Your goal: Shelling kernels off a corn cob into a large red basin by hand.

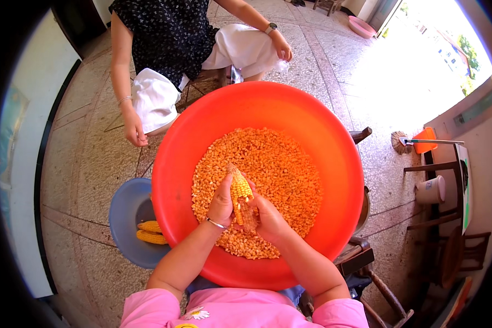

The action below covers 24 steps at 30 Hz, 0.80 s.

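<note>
A partly shelled corn cob points away from me above a large red plastic basin. My left hand grips it from the left side. On its right side my right hand is closed around a bare, reddish part of the cob, thumb against the rows. Yellow kernels still cover the middle and upper left of the cob; its far tip is bare. Beneath both hands, a thick layer of loose corn kernels covers the basin's bottom.
A blue basin with whole corn cobs stands at the left. Across from me sits a person, hands away from the basin. A wooden chair is at the right. Farther right are a mop, an orange bin and a white bucket.
</note>
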Each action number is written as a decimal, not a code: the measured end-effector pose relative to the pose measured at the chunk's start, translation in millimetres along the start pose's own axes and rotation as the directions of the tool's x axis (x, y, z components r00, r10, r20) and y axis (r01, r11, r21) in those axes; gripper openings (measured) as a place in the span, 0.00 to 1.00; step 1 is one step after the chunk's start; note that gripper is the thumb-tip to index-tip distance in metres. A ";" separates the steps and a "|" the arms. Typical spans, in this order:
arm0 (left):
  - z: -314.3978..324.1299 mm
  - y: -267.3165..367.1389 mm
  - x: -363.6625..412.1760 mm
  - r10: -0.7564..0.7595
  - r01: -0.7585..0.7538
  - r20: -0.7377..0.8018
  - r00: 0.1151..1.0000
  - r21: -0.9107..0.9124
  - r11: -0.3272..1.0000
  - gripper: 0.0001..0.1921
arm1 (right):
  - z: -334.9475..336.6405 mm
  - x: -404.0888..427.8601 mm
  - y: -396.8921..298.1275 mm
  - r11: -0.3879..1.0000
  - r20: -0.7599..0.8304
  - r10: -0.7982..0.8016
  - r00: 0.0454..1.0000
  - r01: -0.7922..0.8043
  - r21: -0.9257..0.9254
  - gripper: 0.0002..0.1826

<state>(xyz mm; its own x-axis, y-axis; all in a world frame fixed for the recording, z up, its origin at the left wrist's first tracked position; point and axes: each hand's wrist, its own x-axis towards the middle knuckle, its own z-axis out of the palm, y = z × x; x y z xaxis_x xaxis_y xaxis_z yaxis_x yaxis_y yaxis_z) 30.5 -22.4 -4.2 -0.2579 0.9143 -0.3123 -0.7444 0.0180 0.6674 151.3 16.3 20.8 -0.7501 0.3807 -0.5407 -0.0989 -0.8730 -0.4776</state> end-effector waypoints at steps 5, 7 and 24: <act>0.7 -0.1 -0.8 0.023 -0.023 -0.008 1.000 0.064 0.998 0.21 | -4.6 4.3 3.0 0.997 -0.025 -0.062 0.998 0.061 -0.039 0.24; 0.2 -0.8 -0.5 0.029 -0.028 -0.012 1.000 0.062 0.998 0.21 | -3.3 2.2 1.2 0.996 -0.015 -0.081 0.997 0.081 -0.030 0.24; 5.3 -0.3 -0.7 0.151 -0.147 0.016 0.988 0.361 0.921 0.21 | -2.5 4.2 4.4 0.977 -0.152 -0.152 0.977 0.125 -0.175 0.22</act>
<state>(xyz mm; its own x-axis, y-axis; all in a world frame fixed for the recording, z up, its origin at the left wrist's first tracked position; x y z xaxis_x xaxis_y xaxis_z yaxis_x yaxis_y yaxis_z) 34.2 -21.0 -0.6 -0.3574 0.9130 -0.1966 -0.4251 0.0285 0.9047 149.3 14.9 14.7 -0.6178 0.5510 -0.5610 -0.0756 -0.7517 -0.6551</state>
